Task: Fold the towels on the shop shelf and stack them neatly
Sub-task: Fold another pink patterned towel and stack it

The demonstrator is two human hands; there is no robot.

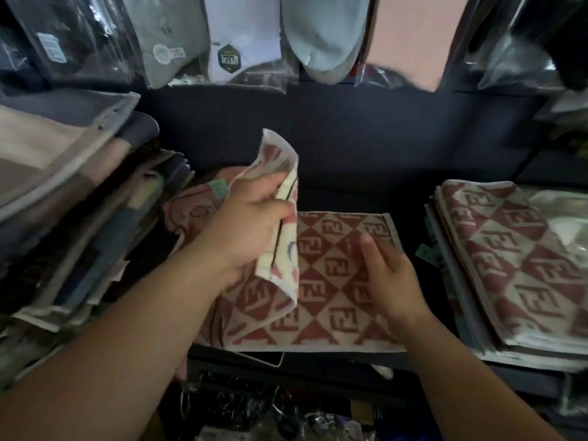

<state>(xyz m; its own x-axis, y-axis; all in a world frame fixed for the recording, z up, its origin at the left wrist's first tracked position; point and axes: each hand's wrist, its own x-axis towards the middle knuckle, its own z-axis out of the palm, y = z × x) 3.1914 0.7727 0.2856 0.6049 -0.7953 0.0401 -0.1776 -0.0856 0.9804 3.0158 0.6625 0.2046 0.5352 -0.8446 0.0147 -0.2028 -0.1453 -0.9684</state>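
A red-and-cream patterned towel lies flat on the dark shelf in the middle. My left hand grips its left part, lifted and folded up so the pale underside shows. My right hand rests flat on the towel's right half, fingers apart. A stack of folded towels with the same pattern sits at the right. A pink towel lies partly under the one I hold.
Tall piles of folded cloth crowd the left side. Packaged socks and garments hang above the shelf. Plastic-wrapped goods lie below the shelf's front edge. A green tag sticks out beside the right stack.
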